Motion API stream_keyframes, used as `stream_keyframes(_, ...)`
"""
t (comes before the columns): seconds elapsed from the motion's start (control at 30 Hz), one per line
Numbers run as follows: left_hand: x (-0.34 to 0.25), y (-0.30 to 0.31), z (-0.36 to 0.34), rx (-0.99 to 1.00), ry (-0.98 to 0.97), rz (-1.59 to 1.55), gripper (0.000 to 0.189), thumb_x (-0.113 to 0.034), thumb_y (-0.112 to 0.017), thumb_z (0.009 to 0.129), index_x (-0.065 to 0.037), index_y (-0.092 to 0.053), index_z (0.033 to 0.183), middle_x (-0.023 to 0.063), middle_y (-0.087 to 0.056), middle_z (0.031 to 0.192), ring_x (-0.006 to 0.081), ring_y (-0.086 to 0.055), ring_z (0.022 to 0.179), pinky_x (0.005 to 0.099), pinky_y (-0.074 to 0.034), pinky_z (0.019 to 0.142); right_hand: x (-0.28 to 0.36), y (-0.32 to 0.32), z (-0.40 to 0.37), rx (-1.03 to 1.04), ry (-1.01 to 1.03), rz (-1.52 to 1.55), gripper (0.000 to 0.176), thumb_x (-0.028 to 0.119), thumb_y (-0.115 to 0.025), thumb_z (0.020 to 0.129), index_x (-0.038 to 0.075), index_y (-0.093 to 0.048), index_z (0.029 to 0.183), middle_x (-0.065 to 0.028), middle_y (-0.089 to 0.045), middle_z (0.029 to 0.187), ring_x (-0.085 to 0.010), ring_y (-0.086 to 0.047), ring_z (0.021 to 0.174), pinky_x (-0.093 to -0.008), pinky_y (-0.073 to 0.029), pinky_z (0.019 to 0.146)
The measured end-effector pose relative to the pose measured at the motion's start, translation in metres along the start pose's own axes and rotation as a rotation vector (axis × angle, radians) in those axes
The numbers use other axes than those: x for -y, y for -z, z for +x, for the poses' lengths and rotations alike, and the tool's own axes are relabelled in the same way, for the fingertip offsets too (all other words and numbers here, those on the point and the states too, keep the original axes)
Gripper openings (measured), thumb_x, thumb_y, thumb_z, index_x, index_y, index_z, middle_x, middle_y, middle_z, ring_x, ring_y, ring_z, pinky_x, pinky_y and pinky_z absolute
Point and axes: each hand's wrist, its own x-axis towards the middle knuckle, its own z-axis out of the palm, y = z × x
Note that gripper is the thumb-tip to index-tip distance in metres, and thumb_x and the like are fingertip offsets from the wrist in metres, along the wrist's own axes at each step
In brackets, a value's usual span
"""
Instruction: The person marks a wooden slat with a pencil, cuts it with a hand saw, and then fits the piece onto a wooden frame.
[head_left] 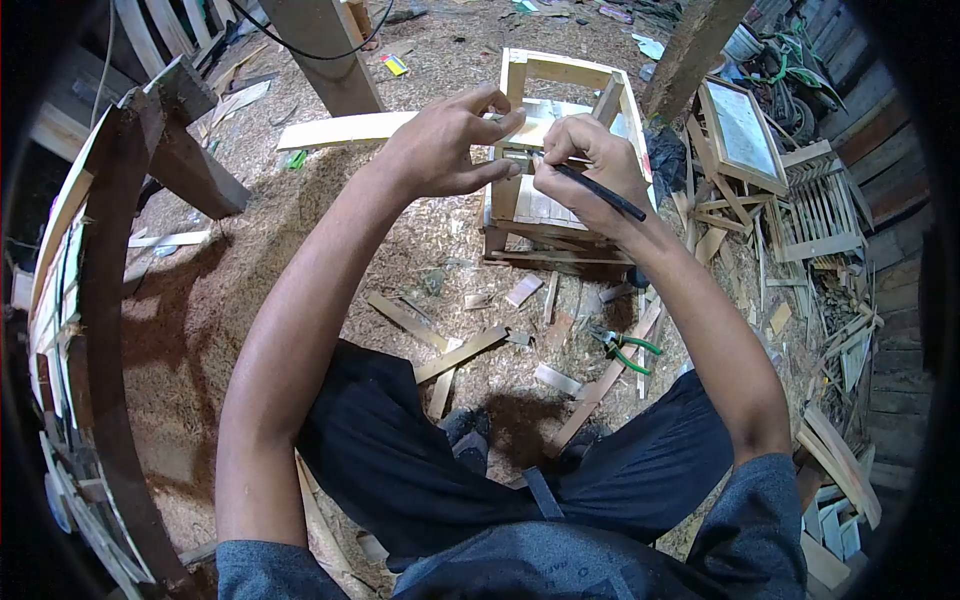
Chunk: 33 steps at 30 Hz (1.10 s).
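A pale wooden slat (345, 131) lies across the small wooden frame (570, 70) in front of me, its long end sticking out to the left. My left hand (455, 145) spans the slat where it meets the frame, fingers on the far edge and thumb on the near one. In my right hand (595, 165) is a black pen (605, 192), its tip pointing down at the wood just right of my left thumb. The tip itself is mostly hidden by my fingers.
Green-handled pliers (628, 350) and wood offcuts (465, 352) lie on the shaving-covered floor between my feet and the frame. Wooden posts (320, 50) stand beyond. At right are a framed panel (742, 135) and stacked slats (815, 205); a curved wooden structure (95, 330) rises at left.
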Motion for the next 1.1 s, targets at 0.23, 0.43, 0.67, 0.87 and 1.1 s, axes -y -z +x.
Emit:
stream_keyframes(0.23, 0.0012, 0.0001, 0.0001, 0.006, -0.013, 0.003, 0.054, -0.026, -0.080, 0.081, -0.002, -0.067, 0.127, 0.0169, -0.061, 0.120, 0.0318, -0.067, 0.105, 0.0442, -0.055, 0.092, -0.0026, -0.0011, -0.0003, -0.008, 0.026, -0.003, 0.017, 0.014, -0.075, 0.073, 0.004, -0.062, 0.075, -0.0092, -0.063, 0.078, -0.0208, -0.063, 0.074, -0.0344, -0.052, 0.066)
stream_keyframes(0.43, 0.0003, 0.0004, 0.0000, -0.014, -0.029, -0.007, 0.053, -0.028, -0.079, 0.082, -0.003, -0.067, 0.127, 0.0171, -0.061, 0.121, 0.0319, -0.067, 0.106, 0.0446, -0.055, 0.092, -0.0024, -0.0024, -0.0009, -0.023, 0.009, 0.017, 0.017, 0.015, -0.075, 0.073, 0.004, -0.061, 0.074, -0.0084, -0.062, 0.078, -0.0199, -0.063, 0.074, -0.0344, -0.052, 0.066)
stream_keyframes(0.67, 0.0013, 0.0000, 0.0002, -0.016, -0.036, 0.011, 0.054, -0.030, -0.080, 0.082, -0.003, -0.067, 0.128, 0.0169, -0.062, 0.120, 0.0313, -0.067, 0.105, 0.0443, -0.055, 0.092, -0.0035, -0.0027, -0.0017, -0.029, 0.012, 0.009, 0.018, 0.015, -0.075, 0.073, 0.004, -0.061, 0.075, -0.0079, -0.062, 0.077, -0.0199, -0.062, 0.074, -0.0354, -0.051, 0.065)
stream_keyframes(0.87, 0.0010, 0.0002, 0.0002, -0.002, -0.020, 0.007, 0.054, -0.030, -0.079, 0.083, -0.003, -0.066, 0.128, 0.0170, -0.061, 0.120, 0.0316, -0.067, 0.105, 0.0441, -0.055, 0.092, -0.0039, -0.0030, -0.0021, -0.049, 0.040, 0.005, 0.017, 0.015, -0.075, 0.073, 0.004, -0.062, 0.075, -0.0077, -0.062, 0.077, -0.0195, -0.061, 0.073, -0.0345, -0.051, 0.065)
stream_keyframes(1.1, 0.0010, 0.0003, 0.0004, -0.006, -0.026, 0.000, 0.053, -0.027, -0.078, 0.083, -0.002, -0.066, 0.128, 0.0173, -0.061, 0.121, 0.0317, -0.067, 0.105, 0.0442, -0.055, 0.092, -0.0043, -0.0040, -0.0015, -0.067, 0.072, 0.000, 0.016, 0.013, -0.074, 0.074, 0.004, -0.061, 0.074, -0.0071, -0.061, 0.077, -0.0186, -0.061, 0.073, -0.0338, -0.050, 0.065)
